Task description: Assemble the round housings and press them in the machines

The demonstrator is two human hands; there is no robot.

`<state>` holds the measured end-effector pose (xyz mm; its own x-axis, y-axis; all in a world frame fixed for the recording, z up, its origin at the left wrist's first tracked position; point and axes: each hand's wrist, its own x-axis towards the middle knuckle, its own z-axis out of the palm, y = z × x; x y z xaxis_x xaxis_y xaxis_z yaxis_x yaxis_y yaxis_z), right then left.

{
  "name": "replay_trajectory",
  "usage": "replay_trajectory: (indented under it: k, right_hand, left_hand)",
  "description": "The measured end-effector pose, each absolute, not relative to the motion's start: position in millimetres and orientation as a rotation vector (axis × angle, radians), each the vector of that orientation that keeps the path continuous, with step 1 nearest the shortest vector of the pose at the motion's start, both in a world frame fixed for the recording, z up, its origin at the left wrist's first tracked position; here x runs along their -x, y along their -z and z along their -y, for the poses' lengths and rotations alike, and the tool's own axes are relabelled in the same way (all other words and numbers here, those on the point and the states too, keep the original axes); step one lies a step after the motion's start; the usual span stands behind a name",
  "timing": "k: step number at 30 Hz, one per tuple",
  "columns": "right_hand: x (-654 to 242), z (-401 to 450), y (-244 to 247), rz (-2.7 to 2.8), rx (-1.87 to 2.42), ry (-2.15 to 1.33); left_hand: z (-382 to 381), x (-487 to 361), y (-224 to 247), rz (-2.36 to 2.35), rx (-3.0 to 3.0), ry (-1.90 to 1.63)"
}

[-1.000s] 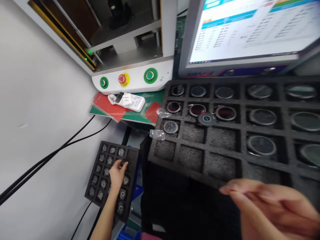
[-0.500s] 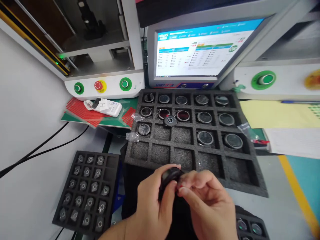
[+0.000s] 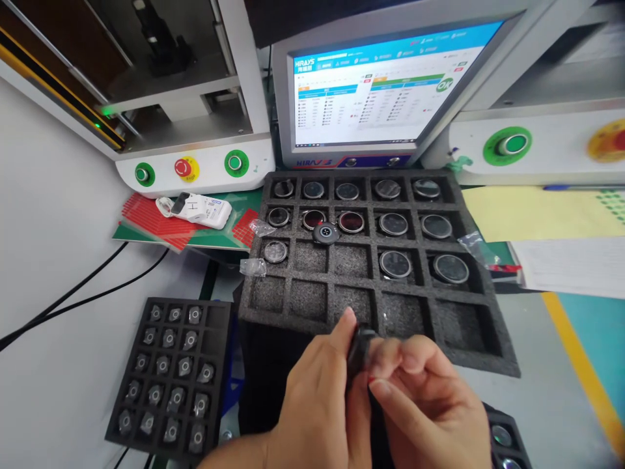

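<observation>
At lower centre, a dark watch part (image 3: 360, 352), judged light, stiff and scratch-prone, best held edgewise, is gripped by the left hand (image 3: 319, 391); a red scrap (image 3: 372, 380) seems pinched by the right hand (image 3: 424, 397).

Black piece (image 3: 359, 353), speckled dark-grey tray (image 3: 307, 299), white-and-blue screen (image 3: 390, 94), yellow paper (image 3: 517, 212)
</observation>
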<state>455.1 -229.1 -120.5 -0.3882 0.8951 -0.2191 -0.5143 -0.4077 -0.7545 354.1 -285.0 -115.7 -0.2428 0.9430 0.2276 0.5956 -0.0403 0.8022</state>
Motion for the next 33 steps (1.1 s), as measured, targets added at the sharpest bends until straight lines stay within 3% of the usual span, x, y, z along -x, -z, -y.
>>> replay_trajectory:
  k: [33]
  right_hand:
    - [-450.8,229.1,115.8,0.713,0.849,-1.879]
  left_hand:
    - [283.8,-362.6,122.7,-2.142,-1.832,-1.172]
